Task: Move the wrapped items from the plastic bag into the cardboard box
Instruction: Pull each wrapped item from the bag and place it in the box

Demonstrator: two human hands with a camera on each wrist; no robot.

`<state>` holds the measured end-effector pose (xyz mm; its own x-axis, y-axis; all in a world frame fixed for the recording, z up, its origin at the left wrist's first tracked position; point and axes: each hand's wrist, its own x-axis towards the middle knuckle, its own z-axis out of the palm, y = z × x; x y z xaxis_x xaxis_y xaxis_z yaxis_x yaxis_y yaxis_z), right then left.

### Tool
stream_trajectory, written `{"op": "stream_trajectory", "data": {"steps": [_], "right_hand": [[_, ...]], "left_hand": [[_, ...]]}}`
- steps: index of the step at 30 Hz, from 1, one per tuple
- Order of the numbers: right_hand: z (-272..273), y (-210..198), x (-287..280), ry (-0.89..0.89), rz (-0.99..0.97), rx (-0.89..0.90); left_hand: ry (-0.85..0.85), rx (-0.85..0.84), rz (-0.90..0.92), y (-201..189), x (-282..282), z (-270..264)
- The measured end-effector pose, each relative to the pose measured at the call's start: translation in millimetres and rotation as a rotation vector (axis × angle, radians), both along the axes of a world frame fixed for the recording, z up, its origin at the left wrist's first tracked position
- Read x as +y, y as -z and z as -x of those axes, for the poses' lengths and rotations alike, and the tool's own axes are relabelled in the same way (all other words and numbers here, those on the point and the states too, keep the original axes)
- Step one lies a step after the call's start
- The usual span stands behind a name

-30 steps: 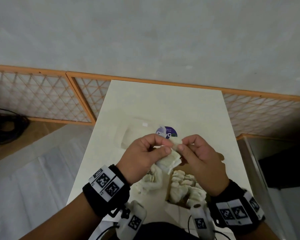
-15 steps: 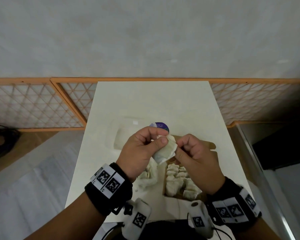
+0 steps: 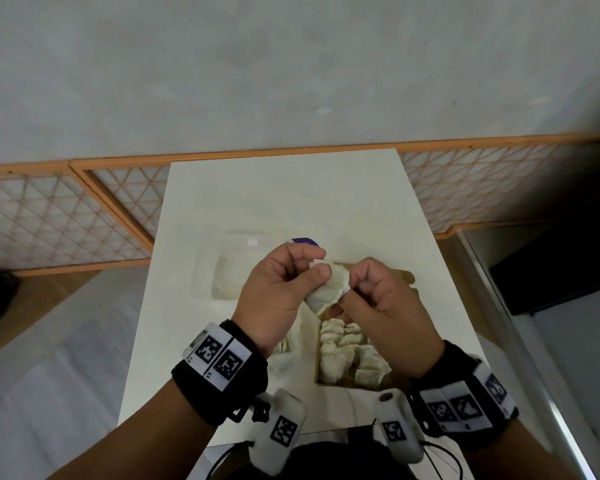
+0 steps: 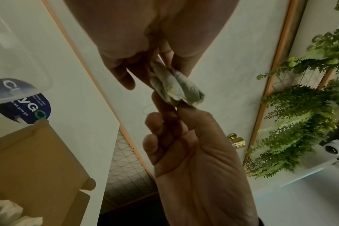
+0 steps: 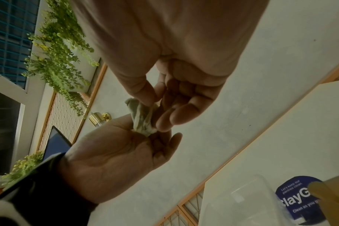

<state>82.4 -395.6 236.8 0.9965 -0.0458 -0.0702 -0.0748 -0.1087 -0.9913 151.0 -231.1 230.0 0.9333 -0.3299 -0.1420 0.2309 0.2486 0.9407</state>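
Head view: 2 hands, left hand [image 3: 278, 292] and right hand [image 3: 381, 306], both pinch 1 wrapped item [image 3: 329, 289] above the cardboard box [image 3: 400, 277], which holds many more; exact count unclear. Plastic bag [image 3: 284, 355] lies beside it on the table [image 3: 291, 195].

Left wrist view alone shows 1 speaker [image 4: 337, 151].

Right wrist view alone shows 1 dark screen [image 5: 56, 142].
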Motion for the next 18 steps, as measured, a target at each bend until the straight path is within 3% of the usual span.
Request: {"op": "stream_trajectory", "data": {"steps": [7,11,14,18], "right_hand": [[-5.4,-2.5,-3.0,-0.02,0.007,-0.015],[-7.6,-1.7,-3.8,-0.016,-0.021,0.011],[-11.6,0.0,-0.8,-0.003,-0.091,0.084],[-23.0,6.9,3.3,-0.071,-0.041,0.137]], "left_hand": [[0.139,-0.01,-0.07,-0.4,0.8,-0.7],[0.069,-0.133,-0.161,-1.0,2.3,-3.4],[0.034,-0.149,-0.178,1.0,2.8,-6.2],[0.013,-0.166,-0.195,3.3,-1.1,-8.5]]}}
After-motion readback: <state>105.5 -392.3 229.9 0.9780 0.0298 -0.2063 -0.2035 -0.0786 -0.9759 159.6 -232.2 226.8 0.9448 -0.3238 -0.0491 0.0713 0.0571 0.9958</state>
